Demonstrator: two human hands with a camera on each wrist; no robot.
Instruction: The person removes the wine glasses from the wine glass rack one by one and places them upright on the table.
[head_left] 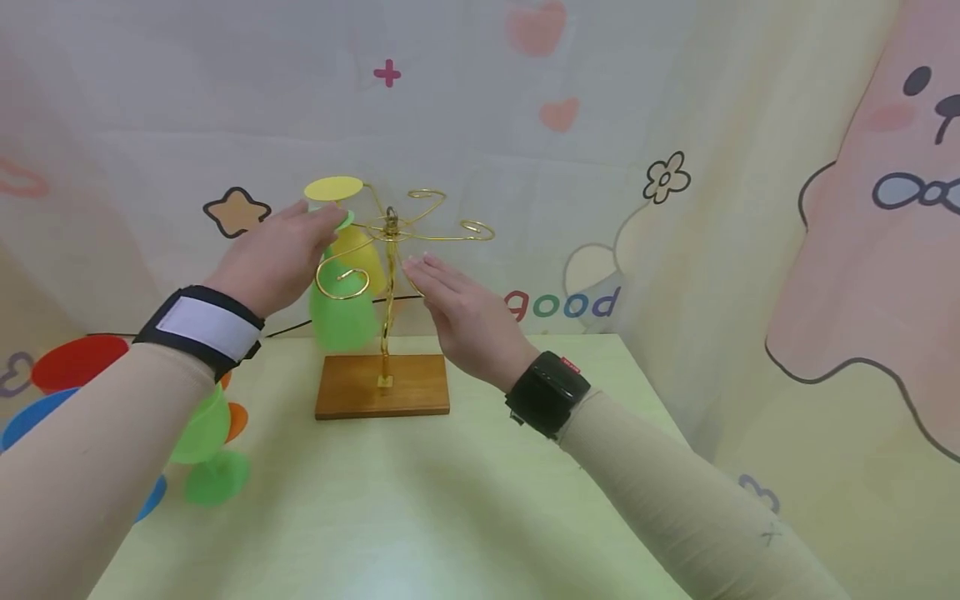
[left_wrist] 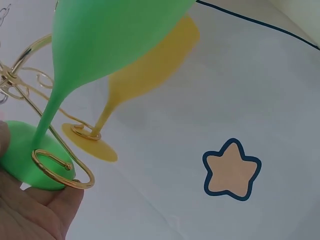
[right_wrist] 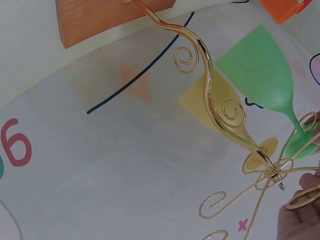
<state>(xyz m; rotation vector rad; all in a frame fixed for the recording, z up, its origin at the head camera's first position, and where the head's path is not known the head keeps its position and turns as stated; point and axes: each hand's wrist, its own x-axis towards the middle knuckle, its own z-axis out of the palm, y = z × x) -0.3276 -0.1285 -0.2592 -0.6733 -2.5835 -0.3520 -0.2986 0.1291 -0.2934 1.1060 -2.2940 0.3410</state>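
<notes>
A gold wire wine glass rack point(head_left: 387, 308) stands on a wooden base, its curled hooks spread around the top. A green plastic goblet point(left_wrist: 100, 40) hangs upside down with its stem in one hook. My left hand point(head_left: 281, 250) pinches the green goblet's foot point(left_wrist: 35, 157) by its edge. Behind it, a yellow goblet point(left_wrist: 145, 75) hangs inverted from another hook. My right hand point(head_left: 476, 321) holds a near hook of the rack, its fingers extended together in the head view; in the right wrist view the gold hook point(right_wrist: 302, 200) crosses its fingers.
At the left of the table point(head_left: 360, 517), partly behind my left forearm, several goblets stand upright, including a red one point(head_left: 75, 362), a blue one point(head_left: 33, 417) and a green one point(head_left: 202, 429). A printed cloth point(head_left: 480, 100) hangs behind the rack.
</notes>
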